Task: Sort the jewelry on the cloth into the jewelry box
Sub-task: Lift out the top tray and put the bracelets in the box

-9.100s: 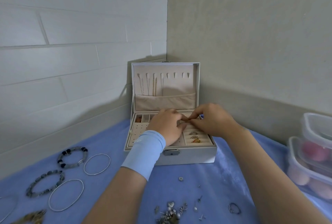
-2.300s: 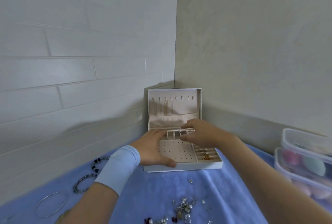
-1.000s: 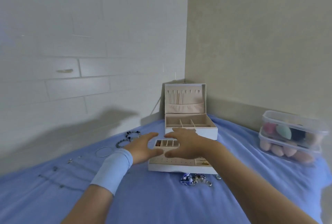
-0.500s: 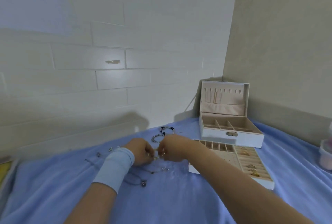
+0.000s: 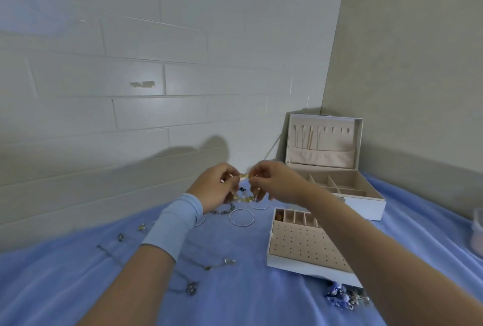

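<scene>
- Left hand and right hand: raised above the blue cloth, each pinching one side of a bracelet of rounded pale-yellow beads.
- Jewelry box: white shell, soft pink lining, lid upright, divided base; just beyond the right forearm.
- Lift-out tray: perforated pink panel, lying before the box, its right part hidden by that forearm.
- Thin wire bangle and fine chains: flat on the cloth beneath the hands.

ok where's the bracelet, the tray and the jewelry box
bracelet (image 5: 244, 198): head view, lower run of beads
tray (image 5: 300, 244): head view, its holed panel
jewelry box (image 5: 366, 208): head view, white front wall
</scene>
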